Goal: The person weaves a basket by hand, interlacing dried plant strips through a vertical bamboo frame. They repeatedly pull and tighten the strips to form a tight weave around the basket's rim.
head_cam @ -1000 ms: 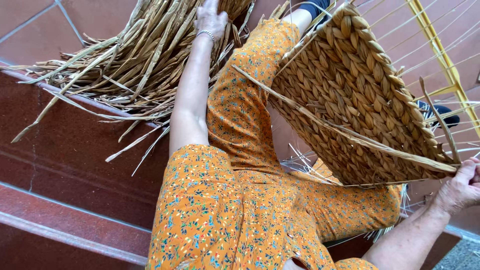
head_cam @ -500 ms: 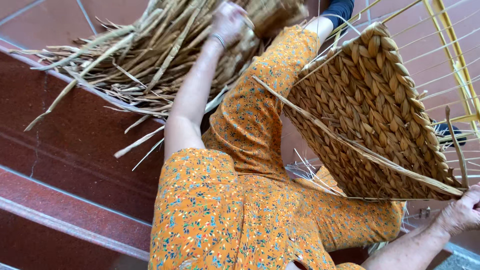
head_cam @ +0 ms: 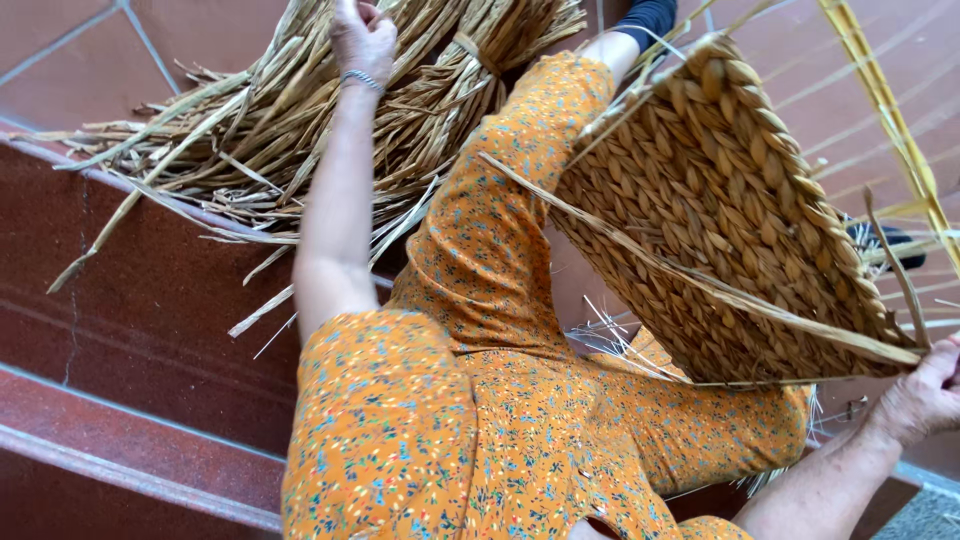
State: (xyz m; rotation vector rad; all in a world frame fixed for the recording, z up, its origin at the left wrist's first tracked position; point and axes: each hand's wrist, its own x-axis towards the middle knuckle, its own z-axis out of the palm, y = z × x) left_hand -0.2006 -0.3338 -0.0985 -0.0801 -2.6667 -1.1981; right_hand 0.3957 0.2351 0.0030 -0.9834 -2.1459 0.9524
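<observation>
At far left, reeds [head_cam: 300, 130] are gripped by the left hand [head_cam: 362, 40]; the basket [head_cam: 720, 220] is held by the right hand [head_cam: 925, 395].

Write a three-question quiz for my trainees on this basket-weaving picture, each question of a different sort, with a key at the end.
1. True or false: the left hand rests on the woven basket.
2. Which thing does the right hand hold? A) a metal bracelet B) the basket's edge, where a long loose strand ends C) a floor tile
3. Fill in: the bundle of dried reeds lies on the red ______.

Key: 1. False, it reaches into the reeds. 2. B. 3. step.
</observation>
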